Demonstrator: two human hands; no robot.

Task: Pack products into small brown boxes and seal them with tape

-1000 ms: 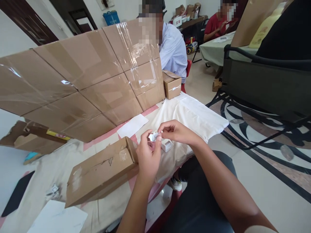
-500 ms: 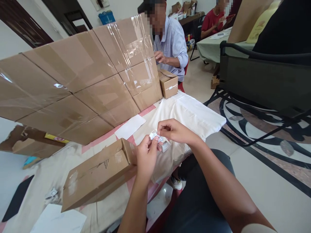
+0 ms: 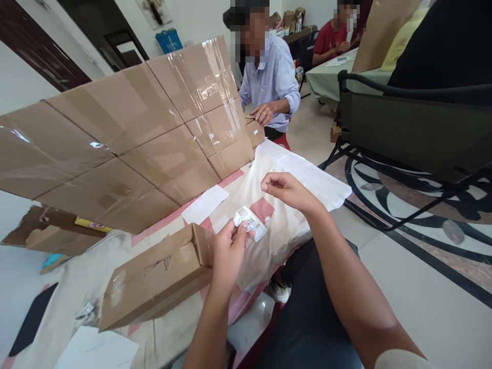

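Note:
My left hand (image 3: 230, 251) pinches a small white packet with blue markings (image 3: 258, 229) between thumb and fingers, above the cloth-covered table. Farther up and to the right, my right hand (image 3: 287, 190) is apart from the packet. Its thumb and fingertips are pinched on a tiny clear or whitish piece (image 3: 261, 187), too small to name. Just left of my left hand lies a long cardboard box (image 3: 154, 271) with tape on it. A white sheet of paper (image 3: 205, 204) rests on the cloth beyond the packet.
A taped cardboard partition (image 3: 142, 138) stands across the table's far side. Behind it, a co-worker in a light blue shirt (image 3: 274, 61) has a hand on a small carton (image 3: 255, 134). A dark folding chair (image 3: 415, 128) stands on the right. White paper (image 3: 96, 351) lies front left.
My right hand has drawn away from the packet, up and to the right, with the tiny piece. The packet stays in my left hand. The co-worker's hand has lowered onto the small carton.

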